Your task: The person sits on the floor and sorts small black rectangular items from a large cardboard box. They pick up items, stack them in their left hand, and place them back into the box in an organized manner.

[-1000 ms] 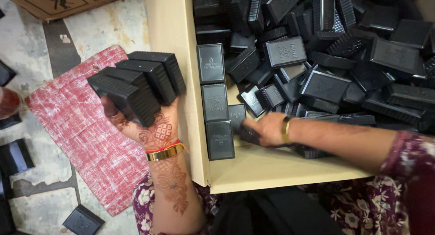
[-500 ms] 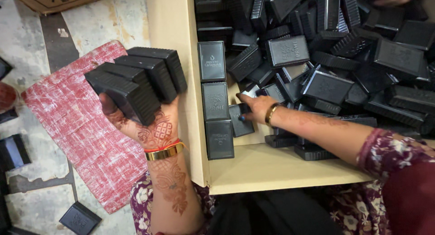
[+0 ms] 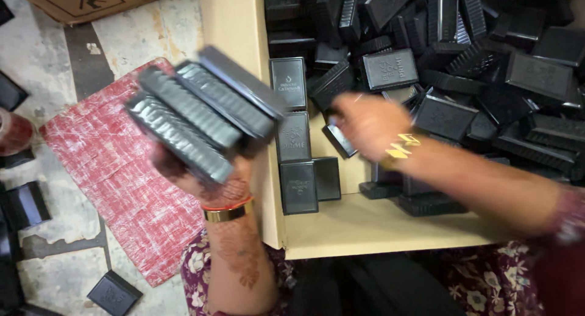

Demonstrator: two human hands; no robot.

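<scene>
Clearly the risk sits with the stack (image 3: 204, 118), so start at the far left. Loose black boxes (image 3: 27, 203) lie on the stained floor (image 3: 55, 60) beside a red mat (image 3: 116, 182), and one more box (image 3: 114, 293) sits near the bottom edge. Above the mat, the left hand (image 3: 207, 173) holds up a row of four ribbed black boxes pressed side by side, tilted and blurred with motion. Its fingers are closed under and around the stack, though most of them are hidden behind it. Four boxes in one palm is a wide load; I judge that if the tilt grows, the outer box could slide off and drop to the mat or floor.

Next comes the crate wall (image 3: 234, 42), pale and upright, just beside the stack. A swing toward it might knock the outermost box loose.

Inside the crate, three flat boxes (image 3: 292, 136) lie in a line along the wall. The right hand (image 3: 365, 124) hovers over the heap (image 3: 463, 60) of jumbled boxes further right. It is too blurred to tell whether its fingers are curled on a box or free; a small dark box (image 3: 338, 139) shows at its lower edge. Pulling from a loose pile could let neighbours tumble and bury the neat line.
</scene>
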